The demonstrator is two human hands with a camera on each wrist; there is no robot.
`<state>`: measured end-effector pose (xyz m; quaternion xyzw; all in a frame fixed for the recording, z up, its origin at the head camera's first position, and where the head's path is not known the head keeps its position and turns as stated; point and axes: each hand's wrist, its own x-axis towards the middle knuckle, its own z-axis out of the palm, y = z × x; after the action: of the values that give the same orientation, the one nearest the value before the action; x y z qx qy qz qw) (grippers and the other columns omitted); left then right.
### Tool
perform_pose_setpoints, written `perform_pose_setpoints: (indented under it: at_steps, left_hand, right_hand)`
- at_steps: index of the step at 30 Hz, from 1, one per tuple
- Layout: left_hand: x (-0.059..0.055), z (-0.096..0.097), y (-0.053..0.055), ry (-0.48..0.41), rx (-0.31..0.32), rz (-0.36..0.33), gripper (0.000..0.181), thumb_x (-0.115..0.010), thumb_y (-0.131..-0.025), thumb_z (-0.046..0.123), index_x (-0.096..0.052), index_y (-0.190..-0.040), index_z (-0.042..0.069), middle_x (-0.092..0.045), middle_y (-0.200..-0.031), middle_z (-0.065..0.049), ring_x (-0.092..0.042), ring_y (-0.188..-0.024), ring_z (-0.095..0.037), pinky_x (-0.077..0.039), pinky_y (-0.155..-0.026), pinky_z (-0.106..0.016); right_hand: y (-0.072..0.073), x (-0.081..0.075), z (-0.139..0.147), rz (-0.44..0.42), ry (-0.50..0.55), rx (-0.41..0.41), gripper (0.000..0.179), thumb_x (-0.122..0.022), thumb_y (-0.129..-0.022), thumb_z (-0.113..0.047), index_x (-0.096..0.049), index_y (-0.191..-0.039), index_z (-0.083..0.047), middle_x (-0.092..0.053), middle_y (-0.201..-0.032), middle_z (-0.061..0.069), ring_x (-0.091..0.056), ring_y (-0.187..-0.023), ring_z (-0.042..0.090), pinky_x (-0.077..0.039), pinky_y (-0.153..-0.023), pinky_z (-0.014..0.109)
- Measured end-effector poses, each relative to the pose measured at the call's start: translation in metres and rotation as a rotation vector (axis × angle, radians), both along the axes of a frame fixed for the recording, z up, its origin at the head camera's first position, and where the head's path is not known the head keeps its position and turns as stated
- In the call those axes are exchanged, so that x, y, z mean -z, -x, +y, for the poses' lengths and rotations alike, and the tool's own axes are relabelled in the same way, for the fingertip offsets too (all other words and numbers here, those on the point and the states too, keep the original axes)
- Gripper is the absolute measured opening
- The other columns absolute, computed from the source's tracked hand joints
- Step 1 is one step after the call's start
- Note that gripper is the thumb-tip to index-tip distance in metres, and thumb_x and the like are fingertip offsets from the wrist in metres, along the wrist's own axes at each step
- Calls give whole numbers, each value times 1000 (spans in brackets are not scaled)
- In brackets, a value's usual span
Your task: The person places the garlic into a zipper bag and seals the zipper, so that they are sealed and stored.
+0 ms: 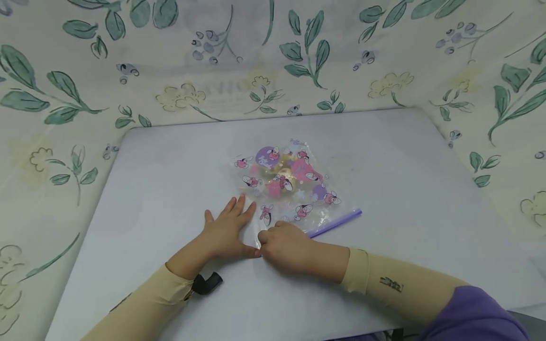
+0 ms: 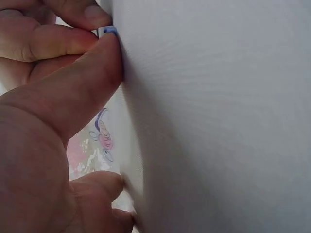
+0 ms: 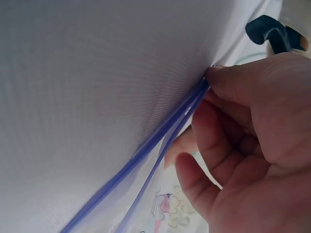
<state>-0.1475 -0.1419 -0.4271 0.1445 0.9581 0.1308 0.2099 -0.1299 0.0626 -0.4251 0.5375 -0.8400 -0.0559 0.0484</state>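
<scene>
A clear plastic zip bag (image 1: 300,195) with pink and purple cartoon prints lies on the white table. Something gold-coloured (image 1: 285,179) shows through it. Its purple zip strip (image 1: 337,223) runs along the near edge. My right hand (image 1: 290,248) pinches the strip near its left end between thumb and curled fingers. In the right wrist view two purple bands (image 3: 146,153) diverge away from that pinch. My left hand (image 1: 226,234) lies spread at the bag's left side, fingertips by its edge. The left thumb (image 2: 92,73) presses at the strip's end, right beside the right fingers.
A black curved piece (image 1: 207,283) sticks out from the left sleeve cuff, close over the table (image 1: 405,189). Leaf-patterned cloth (image 1: 256,61) stands behind the table and along its sides.
</scene>
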Motion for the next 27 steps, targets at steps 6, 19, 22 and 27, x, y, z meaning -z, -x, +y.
perform_pose_setpoints:
  at_steps: [6, 19, 22, 27]
  left_hand:
    - [-8, 6, 2, 22, -17, -27, 124, -85, -65, 66, -20, -162, 22, 0, -171, -12, 1, -158, -35, 4, -105, -86]
    - [-6, 3, -2, 6, -18, -32, 121, -86, -67, 60, -22, -162, 20, 0, -170, -14, 1, -158, -37, 4, -105, -85]
    - [-7, 2, -1, -3, -15, -22, 122, -86, -66, 61, -22, -162, 20, 0, -170, -14, 1, -158, -37, 4, -105, -86]
    - [-6, 4, 1, -20, -11, -25, 122, -86, -67, 60, -20, -162, 21, 2, -170, -14, 2, -158, -37, 5, -105, -86]
  right_hand:
    - [2, -5, 0, 19, -61, 7, 12, -74, -88, -24, -80, -99, -27, -66, -93, -10, -64, -76, 8, -40, -65, 26]
    - [-32, 11, 16, 231, -14, -189, 35, -53, -102, -26, -68, -131, -13, -66, -135, 4, -66, -119, 16, -50, -105, 33]
    - [-35, 12, 17, 263, -74, -149, 39, -48, -103, -24, -65, -135, -9, -66, -135, 6, -65, -122, 19, -47, -110, 36]
    - [-29, 10, 17, 311, -106, -206, 36, -47, -102, -20, -70, -127, -7, -69, -124, 4, -65, -114, 20, -48, -109, 36]
